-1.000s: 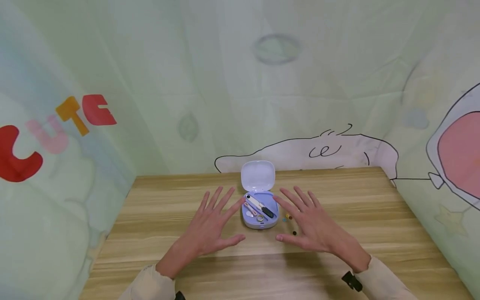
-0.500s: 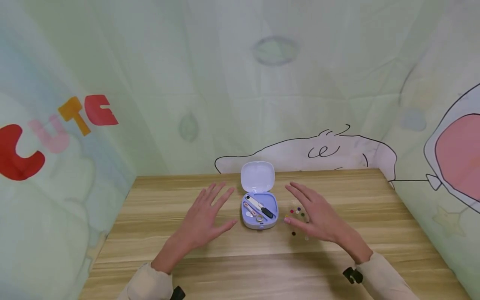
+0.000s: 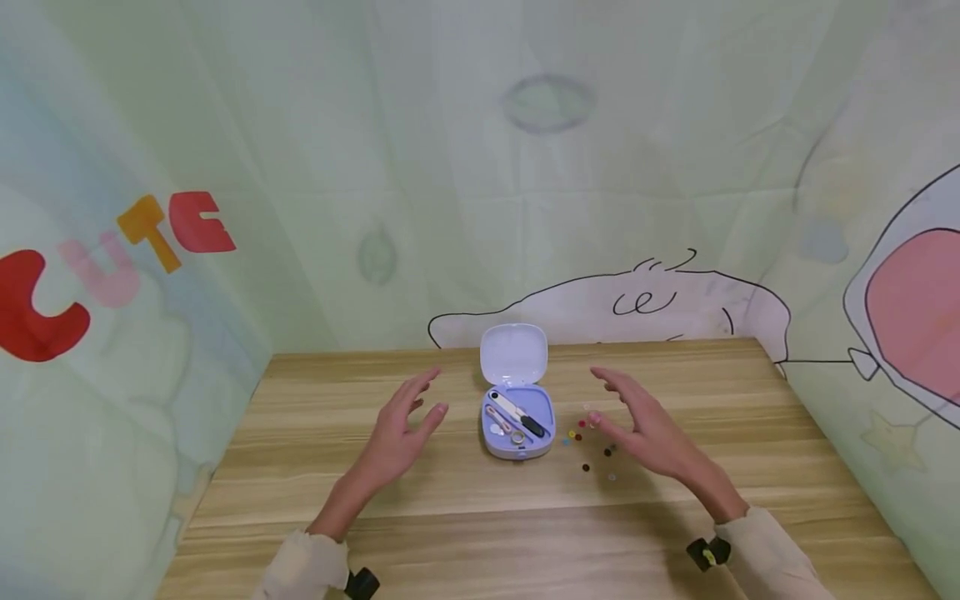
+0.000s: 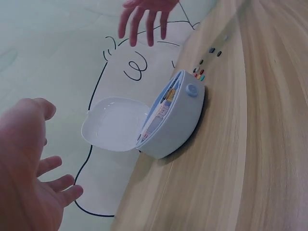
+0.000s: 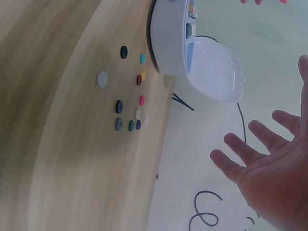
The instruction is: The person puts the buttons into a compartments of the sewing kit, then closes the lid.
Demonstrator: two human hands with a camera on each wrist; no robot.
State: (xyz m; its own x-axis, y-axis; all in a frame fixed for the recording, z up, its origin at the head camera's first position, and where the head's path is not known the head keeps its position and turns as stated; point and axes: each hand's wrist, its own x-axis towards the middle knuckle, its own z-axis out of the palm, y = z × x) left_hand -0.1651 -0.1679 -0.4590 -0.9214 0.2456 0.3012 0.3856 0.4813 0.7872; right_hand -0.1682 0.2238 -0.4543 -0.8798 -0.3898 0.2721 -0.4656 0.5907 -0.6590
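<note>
Left hand (image 3: pixel 393 433) up over the counter (image 3: pixel 450 550), fingers loosely bent and parted, thumb standing away from them, nothing held. Right hand (image 3: pixel 648 425) the same: relaxed, unclenched, fingers forward and slightly bent, thumb apart, palm turned in toward the other side. Between the two, touching neither, a light-blue case (image 3: pixel 519 451) stands on the counter, its pale lid (image 3: pixel 513 354) raised at the back and tilted away. In the case: a long tool (image 3: pixel 534 425) with white shaft and black end lying diagonally, a slim pinkish item (image 3: pixel 498 419) next to it, a gold-coloured ring-shaped piece (image 3: pixel 518 437) near the front edge, small white bits at the left; exact kinds too small to tell. Round catch (image 4: pixel 192 90) on the case's front wall, seen best from the left wrist. Loose buttons (image 3: pixel 578 437) lie scattered on the counter just right of the case, some partly under the right hand in the head view. Right wrist view gives colours: light blue (image 5: pixel 143 58), yellow, dark red, pink, green, blue, several dark, a few pale. Beige sleeves (image 3: pixel 303 567) on both arms, black straps at the wrists. Printed backdrop (image 3: pixel 450 167) behind: coloured letters at left, pink balloon at right.
</note>
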